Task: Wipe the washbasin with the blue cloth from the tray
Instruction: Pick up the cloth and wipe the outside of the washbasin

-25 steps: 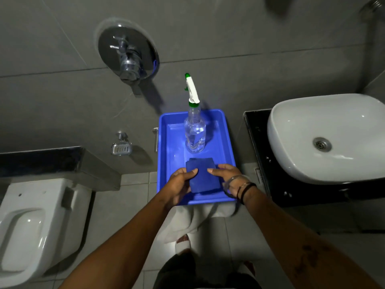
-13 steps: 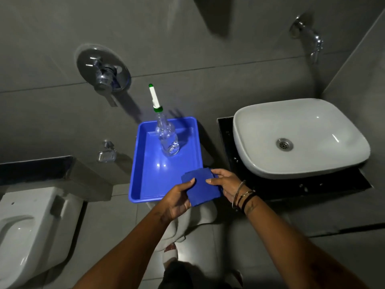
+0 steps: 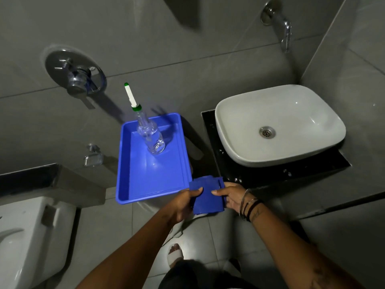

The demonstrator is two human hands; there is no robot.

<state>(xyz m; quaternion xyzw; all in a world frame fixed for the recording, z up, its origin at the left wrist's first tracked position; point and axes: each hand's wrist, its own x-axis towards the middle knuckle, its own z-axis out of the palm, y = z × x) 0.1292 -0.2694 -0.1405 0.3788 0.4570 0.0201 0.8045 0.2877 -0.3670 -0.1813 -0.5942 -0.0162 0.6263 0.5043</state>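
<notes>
Head view: left hand [image 3: 183, 202] and right hand [image 3: 230, 197] pinch opposite sides of the folded blue cloth [image 3: 207, 196], held in the air just past the tray [image 3: 185, 161] corner (spray bottle [image 3: 151, 135] upright inside). The washbasin [image 3: 291, 113] sits well right.

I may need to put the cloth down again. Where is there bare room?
The blue tray is bare in front of the spray bottle. The black counter has a bare strip in front of the washbasin; elsewhere the basin fills it.
</notes>
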